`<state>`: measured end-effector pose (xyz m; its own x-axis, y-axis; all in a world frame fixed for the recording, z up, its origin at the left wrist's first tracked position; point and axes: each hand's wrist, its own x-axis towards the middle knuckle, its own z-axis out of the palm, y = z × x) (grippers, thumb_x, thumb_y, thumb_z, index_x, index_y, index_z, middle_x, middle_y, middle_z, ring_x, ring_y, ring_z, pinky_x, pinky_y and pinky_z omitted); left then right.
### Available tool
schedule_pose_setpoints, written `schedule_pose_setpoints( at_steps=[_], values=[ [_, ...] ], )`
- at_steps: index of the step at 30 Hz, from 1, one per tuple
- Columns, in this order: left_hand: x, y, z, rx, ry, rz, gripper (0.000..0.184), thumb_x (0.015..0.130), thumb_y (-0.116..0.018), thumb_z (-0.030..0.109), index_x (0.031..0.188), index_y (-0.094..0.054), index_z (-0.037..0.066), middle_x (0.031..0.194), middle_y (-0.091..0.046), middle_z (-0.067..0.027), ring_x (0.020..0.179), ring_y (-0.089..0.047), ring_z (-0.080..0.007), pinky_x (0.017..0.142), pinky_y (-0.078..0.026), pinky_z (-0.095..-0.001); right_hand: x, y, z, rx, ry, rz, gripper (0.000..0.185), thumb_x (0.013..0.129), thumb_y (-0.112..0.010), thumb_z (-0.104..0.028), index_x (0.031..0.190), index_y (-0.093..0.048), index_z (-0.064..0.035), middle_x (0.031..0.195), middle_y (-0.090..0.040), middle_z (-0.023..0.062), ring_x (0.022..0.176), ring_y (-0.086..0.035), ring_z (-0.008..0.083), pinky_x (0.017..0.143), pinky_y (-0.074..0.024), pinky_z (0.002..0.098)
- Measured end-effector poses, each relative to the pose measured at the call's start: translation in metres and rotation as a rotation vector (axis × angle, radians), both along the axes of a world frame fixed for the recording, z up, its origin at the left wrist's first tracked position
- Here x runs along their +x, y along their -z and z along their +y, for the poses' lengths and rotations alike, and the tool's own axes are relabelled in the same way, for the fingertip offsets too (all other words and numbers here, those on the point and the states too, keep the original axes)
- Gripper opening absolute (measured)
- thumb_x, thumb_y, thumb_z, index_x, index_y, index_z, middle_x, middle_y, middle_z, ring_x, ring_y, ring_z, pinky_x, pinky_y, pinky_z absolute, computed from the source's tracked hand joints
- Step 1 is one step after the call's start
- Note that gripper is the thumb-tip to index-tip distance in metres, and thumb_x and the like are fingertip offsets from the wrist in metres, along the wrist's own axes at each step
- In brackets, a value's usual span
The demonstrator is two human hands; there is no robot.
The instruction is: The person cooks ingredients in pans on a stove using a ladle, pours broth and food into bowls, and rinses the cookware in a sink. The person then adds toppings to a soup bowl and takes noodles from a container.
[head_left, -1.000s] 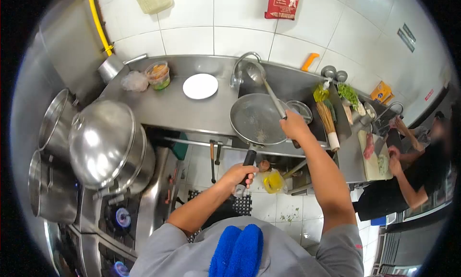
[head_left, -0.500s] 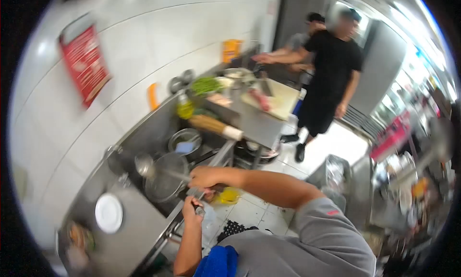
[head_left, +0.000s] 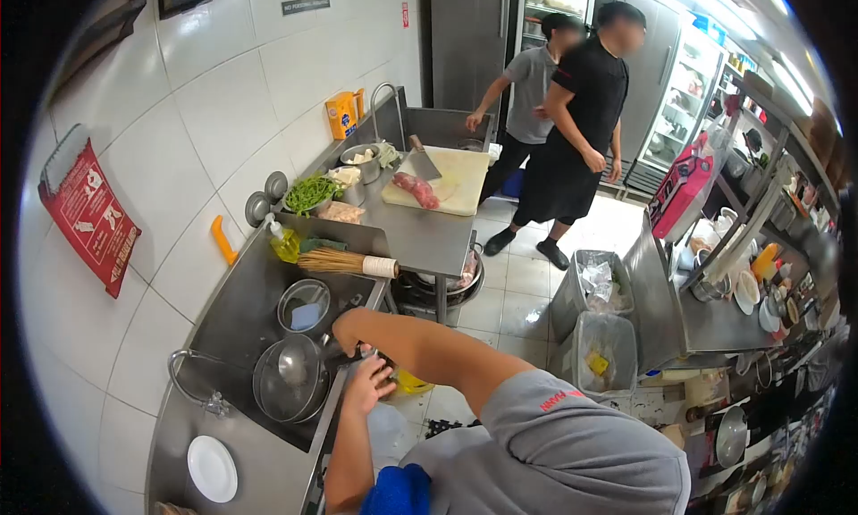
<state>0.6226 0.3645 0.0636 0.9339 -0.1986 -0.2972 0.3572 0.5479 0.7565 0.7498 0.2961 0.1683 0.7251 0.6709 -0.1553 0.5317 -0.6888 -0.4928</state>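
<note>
My right hand (head_left: 345,332) is over the sink's near edge, closed on the handle of the ladle, its fingertips mostly hidden. The bowl of the ladle (head_left: 292,363) rests in the wide grey pan (head_left: 284,392), which lies in the sink (head_left: 234,332). Just below my right hand, my left hand (head_left: 368,385) is raised with its fingers spread and nothing in its palm. A round metal strainer or pot (head_left: 302,293) with a pale blue item (head_left: 306,317) sits behind the pan.
A faucet (head_left: 192,363) and white plate (head_left: 213,468) are at the left. Beyond lie a whisk-like bundle (head_left: 335,262), greens (head_left: 309,193), and a cutting board (head_left: 460,180) with meat (head_left: 416,191) and a cleaver (head_left: 422,162). Two people (head_left: 585,104) stand behind; bins (head_left: 605,354) are at the right.
My view has turned right. The pan has gone down into the sink with the ladle over it. My left hand has let go of the pan handle and opened.
</note>
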Motion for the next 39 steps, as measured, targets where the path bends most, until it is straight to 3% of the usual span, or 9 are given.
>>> schedule_pose_setpoints(
  at_steps=[6,12,14,19,21,23,26,33,39],
  values=[
    [-0.032,-0.012,-0.017,0.361,0.348,0.094,0.044,0.088,-0.054,0.035,0.122,-0.045,0.009,0.117,-0.052,-0.0082,0.106,-0.054,-0.0241,0.084,-0.044,-0.0404,0.023,0.021,-0.007,-0.264,-0.025,-0.263,0.021,0.077,-0.053,-0.019,0.091,-0.065,-0.0095,0.092,-0.062,0.0081,0.091,-0.056,0.0230,0.073,-0.0474,0.0396],
    [-0.066,-0.052,0.077,0.426,0.003,0.037,0.025,0.085,-0.053,0.028,0.100,-0.055,0.008,0.084,-0.058,-0.0019,0.075,-0.055,-0.0121,0.062,-0.046,-0.0277,-0.028,-0.002,-0.058,-0.038,-0.003,-0.796,0.033,0.074,-0.054,-0.017,0.106,-0.059,-0.0079,0.108,-0.057,0.0133,0.104,-0.050,0.0285,0.088,-0.0421,0.0382],
    [-0.061,-0.058,0.136,0.323,-0.314,0.060,0.029,0.086,-0.053,0.031,0.105,-0.055,0.009,0.099,-0.061,-0.0040,0.088,-0.059,-0.0172,0.075,-0.048,-0.0348,-0.058,0.010,-0.087,0.421,0.233,-0.414,0.044,0.072,-0.064,-0.014,0.114,-0.054,-0.0067,0.123,-0.046,0.0181,0.110,-0.046,0.0342,0.093,-0.0387,0.0410],
    [-0.034,-0.073,0.212,0.438,-0.836,0.020,0.034,0.083,-0.059,0.025,0.111,-0.054,0.007,0.106,-0.060,-0.0057,0.098,-0.056,-0.0203,0.082,-0.044,-0.0381,-0.123,0.167,-0.217,0.066,0.527,0.186,0.033,0.077,-0.061,-0.023,0.106,-0.059,-0.0056,0.093,-0.061,0.0196,0.093,-0.058,0.0327,0.082,-0.0449,0.0374],
    [-0.015,-0.060,0.197,1.382,-0.489,-0.257,0.023,0.081,-0.059,0.021,0.097,-0.060,0.004,0.101,-0.060,-0.0086,0.096,-0.056,-0.0228,0.082,-0.043,-0.0368,-0.171,0.221,-0.266,0.017,0.519,0.254,0.032,0.079,-0.061,-0.026,0.104,-0.062,-0.0061,0.091,-0.063,0.0201,0.086,-0.061,0.0323,0.077,-0.0471,0.0375],
    [-0.002,-0.056,0.143,1.659,-0.188,-0.663,0.027,0.078,-0.062,0.021,0.100,-0.061,0.006,0.107,-0.058,-0.0115,0.105,-0.050,-0.0296,0.093,-0.037,-0.0405,-0.205,0.247,-0.292,-0.043,0.490,0.318,0.031,0.080,-0.060,-0.026,0.105,-0.062,-0.0079,0.092,-0.064,0.0195,0.085,-0.062,0.0320,0.075,-0.0483,0.0369],
    [0.023,-0.042,0.074,1.722,0.294,-0.972,0.053,0.074,-0.067,0.022,0.124,-0.049,0.015,0.125,-0.048,-0.0053,0.114,-0.042,-0.0304,0.096,-0.037,-0.0399,-0.241,0.266,-0.313,-0.087,0.550,0.386,0.031,0.081,-0.056,-0.030,0.103,-0.063,-0.0083,0.096,-0.064,0.0161,0.086,-0.061,0.0315,0.080,-0.0475,0.0378],
    [0.076,-0.031,0.048,1.749,0.385,-1.258,0.023,0.072,-0.068,0.019,0.095,-0.068,0.016,0.120,-0.049,-0.0087,0.105,-0.045,-0.0296,0.086,-0.039,-0.0408,-0.244,0.252,-0.328,0.150,0.875,0.509,0.030,0.080,-0.052,-0.030,0.098,-0.063,-0.0075,0.079,-0.066,0.0101,0.074,-0.064,0.0247,0.072,-0.0492,0.0354],
    [0.144,-0.005,0.038,1.757,0.349,-0.622,0.020,0.081,-0.055,0.025,0.085,-0.068,0.010,0.121,-0.049,-0.0161,0.113,-0.042,-0.0351,0.093,-0.035,-0.0446,-0.265,0.272,-0.354,-0.012,0.846,0.605,0.029,0.081,-0.052,-0.026,0.098,-0.064,-0.0060,0.081,-0.067,0.0074,0.070,-0.064,0.0179,0.070,-0.0497,0.0312]
  ],
)
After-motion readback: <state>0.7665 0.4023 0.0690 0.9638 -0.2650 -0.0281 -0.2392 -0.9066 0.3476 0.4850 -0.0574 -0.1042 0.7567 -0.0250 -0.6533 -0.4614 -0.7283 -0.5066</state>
